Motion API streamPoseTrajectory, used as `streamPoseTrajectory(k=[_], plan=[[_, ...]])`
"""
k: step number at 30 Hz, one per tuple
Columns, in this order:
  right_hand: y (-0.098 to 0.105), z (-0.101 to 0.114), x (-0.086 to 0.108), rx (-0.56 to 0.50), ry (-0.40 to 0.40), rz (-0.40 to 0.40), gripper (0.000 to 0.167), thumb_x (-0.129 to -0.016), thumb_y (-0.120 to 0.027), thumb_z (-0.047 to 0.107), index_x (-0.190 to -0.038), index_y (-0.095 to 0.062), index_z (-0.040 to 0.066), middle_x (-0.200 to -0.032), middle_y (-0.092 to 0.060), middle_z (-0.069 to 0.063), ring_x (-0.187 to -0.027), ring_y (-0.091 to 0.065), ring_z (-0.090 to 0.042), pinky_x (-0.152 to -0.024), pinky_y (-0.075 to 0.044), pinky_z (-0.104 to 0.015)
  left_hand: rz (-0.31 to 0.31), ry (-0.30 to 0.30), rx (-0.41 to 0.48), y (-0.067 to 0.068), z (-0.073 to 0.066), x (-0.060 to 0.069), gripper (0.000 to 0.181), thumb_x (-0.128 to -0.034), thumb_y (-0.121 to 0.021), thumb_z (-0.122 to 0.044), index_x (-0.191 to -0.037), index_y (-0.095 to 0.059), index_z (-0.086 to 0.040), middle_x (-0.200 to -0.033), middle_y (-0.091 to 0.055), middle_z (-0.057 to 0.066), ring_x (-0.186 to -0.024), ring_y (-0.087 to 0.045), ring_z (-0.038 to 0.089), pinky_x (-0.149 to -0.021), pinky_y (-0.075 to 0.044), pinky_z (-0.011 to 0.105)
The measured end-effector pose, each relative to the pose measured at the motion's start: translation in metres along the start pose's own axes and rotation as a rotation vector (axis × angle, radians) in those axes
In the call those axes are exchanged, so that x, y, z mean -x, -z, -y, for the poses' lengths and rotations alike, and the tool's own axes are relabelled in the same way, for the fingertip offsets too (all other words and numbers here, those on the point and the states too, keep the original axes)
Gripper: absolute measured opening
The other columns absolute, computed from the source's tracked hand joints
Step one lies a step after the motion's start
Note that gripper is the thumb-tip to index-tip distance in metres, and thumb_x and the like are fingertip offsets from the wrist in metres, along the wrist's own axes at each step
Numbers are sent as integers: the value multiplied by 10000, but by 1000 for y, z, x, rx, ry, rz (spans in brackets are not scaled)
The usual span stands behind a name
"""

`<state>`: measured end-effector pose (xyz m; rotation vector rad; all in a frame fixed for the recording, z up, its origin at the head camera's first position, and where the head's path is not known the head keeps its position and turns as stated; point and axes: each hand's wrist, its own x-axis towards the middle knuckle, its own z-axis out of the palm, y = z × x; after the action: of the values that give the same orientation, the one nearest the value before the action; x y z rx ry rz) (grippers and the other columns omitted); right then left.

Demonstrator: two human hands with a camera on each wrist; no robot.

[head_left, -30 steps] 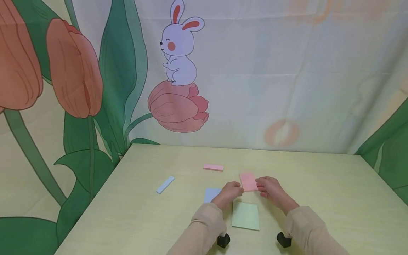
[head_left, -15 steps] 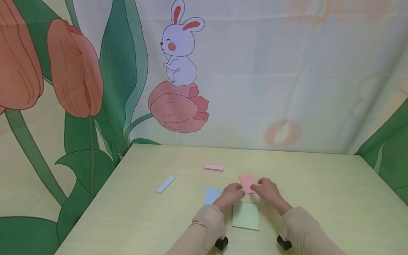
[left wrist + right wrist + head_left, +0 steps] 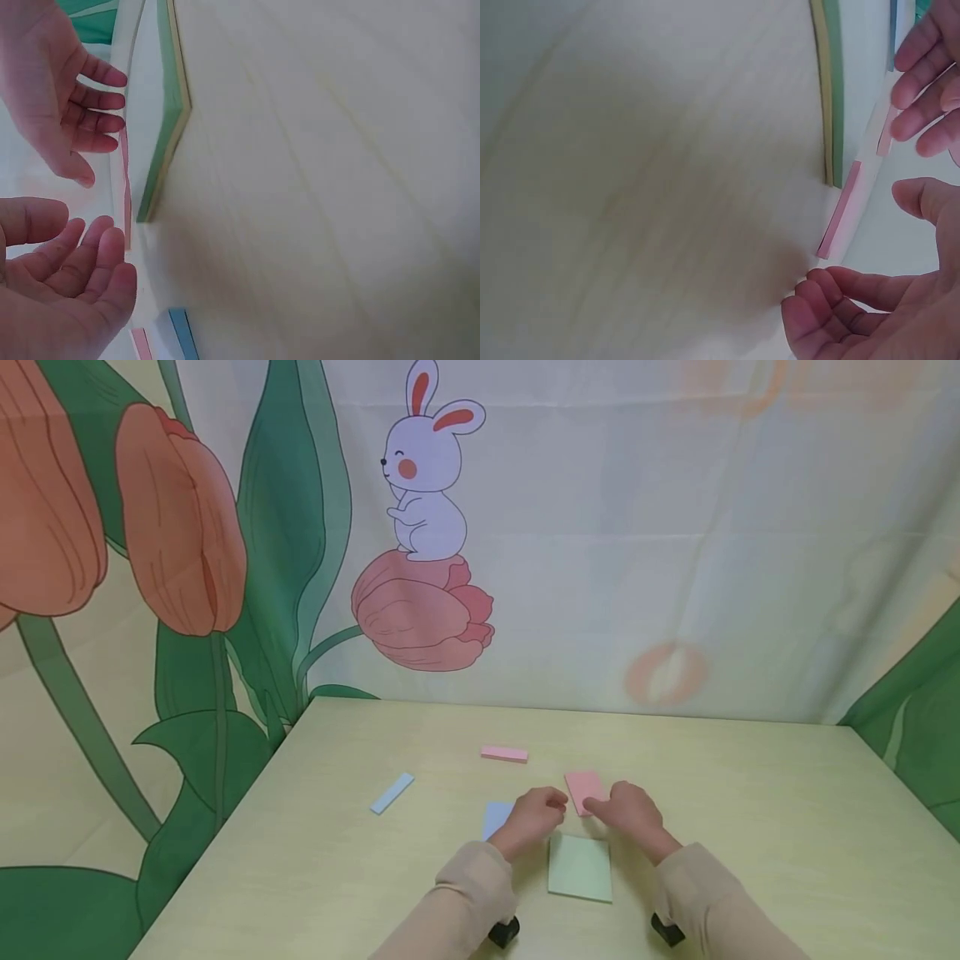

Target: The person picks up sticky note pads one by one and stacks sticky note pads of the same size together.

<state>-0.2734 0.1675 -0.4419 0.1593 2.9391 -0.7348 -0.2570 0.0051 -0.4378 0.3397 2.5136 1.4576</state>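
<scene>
Pink piece [image 3: 582,783] lies on the bench [image 3: 765,802] between the left hand [image 3: 534,814] and right hand [image 3: 632,810], near both; each hand's fingers bend loosely, thumb apart.

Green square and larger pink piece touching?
Apart. The head view shows bare tabletop between the green square and the larger pink piece.

Cameras, three: head, high, farther off, facing twelve o'clock and down over tabletop [image 3: 750,827]; both wrists, low, close, sharing pink slab [image 3: 582,784].
</scene>
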Motion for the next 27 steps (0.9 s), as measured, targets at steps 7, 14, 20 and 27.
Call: streamPoseTrajectory(k=[7, 14, 20, 27], plan=[[-1, 7, 2, 120, -32, 27, 497, -758, -553, 506, -828, -588, 15, -718, -539, -66, -607, -459, -176, -464, -329, -268, -51, -32, -20, 17, 6, 1, 289, -785, -499, 9, -1063, -578, 22, -1011, -623, 129, -969, -568, 250, -817, -462, 343], [-6, 10, 1, 167, -28, 15, 464, -738, -554, 535, -658, -539, 79, -651, -505, -50, -570, -446, -172, -436, -307, -272, -67, -11, -119, 43, 10, 7, 324, -772, -482, 29, -1083, -572, 8, -1095, -588, 143, -1001, -552, 274, -830, -456, 379], [-8, 11, 0, 174, -23, 2, 454, -724, -562, 532, -642, -518, 88, -732, -502, -82, -612, -449, -199, -455, -326, -288, -87, 30, -249, 63, 17, 9, 349, -746, -478, 58, -1075, -585, 12, -1128, -589, 143, -1028, -554, 298, -824, -460, 390], [-11, 13, -1, 173, -25, -13, 454, -705, -599, 520, -673, -510, 76, -762, -489, -100, -646, -456, -236, -480, -344, -307, -87, 66, -321, 75, 27, 11, 339, -764, -483, 49, -1090, -574, 38, -1128, -585, 171, -1073, -521, 326, -873, -435, 417]])
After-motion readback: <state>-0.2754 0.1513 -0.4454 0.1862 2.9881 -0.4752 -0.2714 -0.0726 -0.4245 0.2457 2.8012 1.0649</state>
